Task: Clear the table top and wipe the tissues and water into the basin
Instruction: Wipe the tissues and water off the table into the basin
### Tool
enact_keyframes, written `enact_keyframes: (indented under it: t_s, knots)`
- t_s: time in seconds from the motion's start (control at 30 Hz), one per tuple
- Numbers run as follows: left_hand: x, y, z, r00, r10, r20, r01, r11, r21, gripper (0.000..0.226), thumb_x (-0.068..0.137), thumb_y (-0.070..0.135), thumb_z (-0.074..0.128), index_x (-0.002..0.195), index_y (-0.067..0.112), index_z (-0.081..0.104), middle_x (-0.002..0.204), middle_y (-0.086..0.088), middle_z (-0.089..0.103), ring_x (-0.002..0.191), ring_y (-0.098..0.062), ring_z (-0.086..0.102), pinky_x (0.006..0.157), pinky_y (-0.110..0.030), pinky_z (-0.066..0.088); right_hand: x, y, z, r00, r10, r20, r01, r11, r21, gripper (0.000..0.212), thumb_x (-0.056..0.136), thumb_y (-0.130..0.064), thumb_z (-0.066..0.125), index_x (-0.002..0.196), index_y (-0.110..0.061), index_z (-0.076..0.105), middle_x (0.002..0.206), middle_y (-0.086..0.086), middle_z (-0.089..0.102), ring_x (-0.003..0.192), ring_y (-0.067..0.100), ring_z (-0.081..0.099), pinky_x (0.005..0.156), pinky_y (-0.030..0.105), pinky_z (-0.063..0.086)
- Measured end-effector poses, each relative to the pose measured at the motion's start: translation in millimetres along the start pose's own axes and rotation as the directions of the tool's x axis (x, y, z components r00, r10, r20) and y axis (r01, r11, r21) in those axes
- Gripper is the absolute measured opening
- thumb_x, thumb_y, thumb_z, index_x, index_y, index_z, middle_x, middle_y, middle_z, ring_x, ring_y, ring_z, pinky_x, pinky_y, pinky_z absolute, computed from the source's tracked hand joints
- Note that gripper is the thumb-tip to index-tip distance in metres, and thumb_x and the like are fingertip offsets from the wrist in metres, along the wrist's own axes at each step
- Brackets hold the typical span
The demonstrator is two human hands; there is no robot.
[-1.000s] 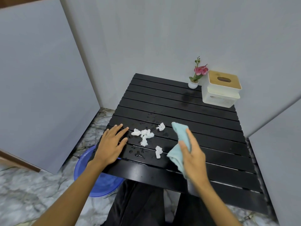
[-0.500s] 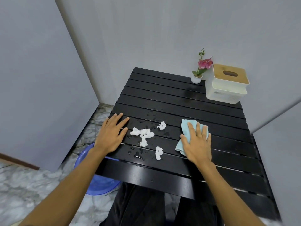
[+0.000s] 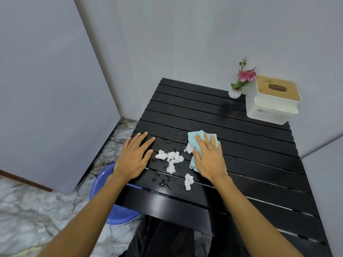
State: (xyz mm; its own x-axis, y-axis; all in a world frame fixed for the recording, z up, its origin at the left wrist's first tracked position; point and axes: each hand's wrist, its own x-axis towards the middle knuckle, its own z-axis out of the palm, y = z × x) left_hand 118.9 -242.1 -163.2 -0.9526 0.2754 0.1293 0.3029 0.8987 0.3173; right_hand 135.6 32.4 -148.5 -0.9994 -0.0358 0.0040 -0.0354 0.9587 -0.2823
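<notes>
Grey partition walls enclose a black slatted table (image 3: 213, 115) standing on a marbled floor, with a blue basin (image 3: 101, 182) on the floor below its near-left corner. At the far-right corner stand a small potted flower (image 3: 239, 84) and a white tissue box with a wooden lid (image 3: 272, 101), well apart from the work area. Crumpled white tissues (image 3: 171, 159) lie scattered among water droplets (image 3: 163, 183) between the hands. The right hand (image 3: 208, 158) presses flat, fingers extended, on a light blue cloth (image 3: 195, 143), whose left edge touches the nearest tissue scrap. The left hand (image 3: 132, 156) rests open and flat on the table, grasping nothing. Handling assessment: the tissues appear wet, so they are light, soft and liable to tear or cling to the slats; sweeping them with the cloth is preferable to pinching. The cloth is limp and needs palm pressure. Gaps between slats may let water drip through before it reaches the basin
</notes>
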Motion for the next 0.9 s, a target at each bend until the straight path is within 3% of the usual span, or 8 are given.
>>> enact_keyframes:
  t_s: [0.23,0.33,0.43,0.47,0.53,0.63,0.77,0.9]
  knots:
    - [-1,0,0,1.0,-0.004,0.013,0.004,1.0,0.001,0.052,0.097,0.048,0.023,0.146,0.033,0.032,0.156,0.003,0.026,0.146,-0.015,0.013,0.119,-0.04,0.006,5,-36,10,0.983,-0.183,0.01,0.179,0.969,0.172,0.045,0.101,-0.026,0.033,0.146,-0.028,0.031,0.158,0.001,0.022,0.147,0.023,0.008,0.119,0.036,0.003]
    - [-2,-2,-2,0.999,0.003,0.037,-0.002,1.0,-0.02,0.053,0.096,0.05,0.023,0.146,0.033,0.032,0.157,0.004,0.024,0.146,-0.014,0.011,0.119,-0.038,0.005,-2,-48,7,0.967,-0.247,0.06,0.208,0.903,0.376,0.042,0.1,-0.022,0.039,0.141,-0.031,0.041,0.153,-0.001,0.033,0.146,0.016,0.014,0.117,0.026,0.011]
    - [0,-4,-8,0.998,0.013,0.06,-0.009,0.998,-0.065,0.054,0.095,0.052,0.025,0.145,0.033,0.033,0.157,0.005,0.023,0.146,-0.013,0.01,0.119,-0.037,0.005,-11,-52,-18,0.979,-0.172,0.111,0.057,0.751,0.658,0.037,0.099,-0.022,0.047,0.134,-0.035,0.049,0.137,-0.012,0.049,0.135,0.009,0.037,0.097,0.003,0.024]
    - [1,-6,-10,0.998,0.011,0.055,-0.006,0.997,-0.082,0.053,0.096,0.051,0.027,0.145,0.032,0.034,0.157,0.005,0.024,0.146,-0.013,0.011,0.119,-0.037,0.007,-12,-50,-31,0.989,-0.118,0.088,0.02,0.705,0.709,0.036,0.098,-0.023,0.047,0.132,-0.035,0.051,0.133,-0.017,0.049,0.129,0.006,0.043,0.094,0.001,0.026]
    - [2,-8,-14,1.0,0.004,0.03,0.0,0.994,-0.108,0.051,0.096,0.049,0.031,0.144,0.031,0.035,0.156,0.005,0.025,0.145,-0.013,0.012,0.118,-0.038,0.011,-5,-37,-53,1.0,-0.002,0.028,-0.02,0.663,0.748,0.035,0.098,-0.027,0.047,0.132,-0.035,0.052,0.134,-0.017,0.051,0.121,0.007,0.049,0.099,0.014,0.034]
    - [6,-9,-14,1.0,0.0,0.022,0.002,0.994,-0.108,0.052,0.096,0.049,0.031,0.145,0.032,0.033,0.157,0.006,0.024,0.145,-0.012,0.011,0.118,-0.036,0.01,20,-8,-66,0.994,0.101,0.035,-0.099,0.743,0.662,0.041,0.098,-0.032,0.044,0.139,-0.034,0.043,0.147,-0.002,0.044,0.132,0.019,0.041,0.108,0.033,0.031]
    - [14,-8,-9,0.999,-0.024,0.044,0.028,0.996,-0.085,0.052,0.096,0.05,0.027,0.146,0.034,0.029,0.158,0.007,0.02,0.146,-0.011,0.007,0.119,-0.04,0.011,45,18,-37,0.964,0.13,0.231,-0.162,0.979,0.125,0.056,0.096,-0.05,0.033,0.149,-0.036,0.016,0.161,0.0,0.006,0.146,0.029,-0.004,0.113,0.059,0.003]
    - [13,-5,-4,0.999,-0.033,0.017,0.033,0.999,-0.028,0.052,0.097,0.049,0.023,0.147,0.034,0.027,0.158,0.006,0.019,0.146,-0.011,0.006,0.119,-0.035,0.005,49,15,-11,0.993,0.115,0.036,-0.114,0.993,-0.016,0.056,0.097,-0.046,0.033,0.149,-0.029,0.02,0.16,0.006,0.008,0.146,0.031,-0.002,0.115,0.057,0.006]
